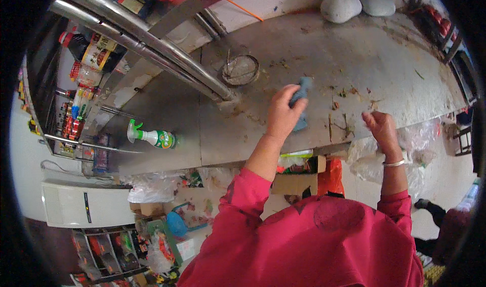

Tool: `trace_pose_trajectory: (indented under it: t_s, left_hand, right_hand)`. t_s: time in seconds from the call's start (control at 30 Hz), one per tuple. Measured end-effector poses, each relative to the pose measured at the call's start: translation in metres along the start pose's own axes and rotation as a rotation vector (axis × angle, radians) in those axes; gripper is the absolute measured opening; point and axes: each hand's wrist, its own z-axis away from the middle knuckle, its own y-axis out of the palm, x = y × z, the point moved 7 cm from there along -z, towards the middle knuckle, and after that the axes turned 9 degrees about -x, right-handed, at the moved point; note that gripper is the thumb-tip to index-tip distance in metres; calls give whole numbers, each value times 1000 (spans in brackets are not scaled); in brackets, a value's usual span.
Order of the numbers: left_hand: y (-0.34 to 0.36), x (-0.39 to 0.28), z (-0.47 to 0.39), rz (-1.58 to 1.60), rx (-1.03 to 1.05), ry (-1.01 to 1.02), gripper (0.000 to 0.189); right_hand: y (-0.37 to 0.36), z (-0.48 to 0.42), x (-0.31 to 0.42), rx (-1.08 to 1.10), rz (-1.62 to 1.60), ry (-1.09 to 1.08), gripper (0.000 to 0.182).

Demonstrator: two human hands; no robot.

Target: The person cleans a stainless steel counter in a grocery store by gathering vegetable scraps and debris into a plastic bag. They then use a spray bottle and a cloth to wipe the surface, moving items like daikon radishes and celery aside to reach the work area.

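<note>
My left hand [287, 110] is closed around a blue-grey cloth [300, 123] on a stained metal worktop [171, 97]. My right hand [381, 129], with a bracelet on its wrist, is raised by the near edge of the worktop; its fingers are curled, and whether anything is inside them is not visible. Bits of plant scraps [336, 123] lie between the two hands. A round dish with a metal rim [241, 70] rests beyond my left hand. Farther left, a spray bottle with a green trigger [155, 138] lies on its side.
Steel posts [171, 55] rise from the worktop at the left, by a shelf of sauce bottles [97, 55]. Two grey rounded stones [340, 8] sit at the far edge. Plastic bags [383, 158] and a cardboard box [294, 182] are below the near edge. Another person [453, 230] is at the right.
</note>
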Motion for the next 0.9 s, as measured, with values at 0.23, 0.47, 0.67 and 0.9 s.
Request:
trace_pose_trajectory:
  t_s: [0.23,0.47,0.67,0.9]
  left_hand:
    - [-11,84,-88,-902,140,49,16]
    - [-4,145,-103,-1126,273,226,14]
    - [4,61,-83,-1057,141,614,6]
    - [-61,15,27,-859,190,878,7]
  right_hand:
    - [-18,4,-12,-144,133,37,20]
    - [20,14,32,128,107,-153,27]
    - [41,-7,62,138,120,-269,28]
    - [97,-33,88,158,375,-300,62]
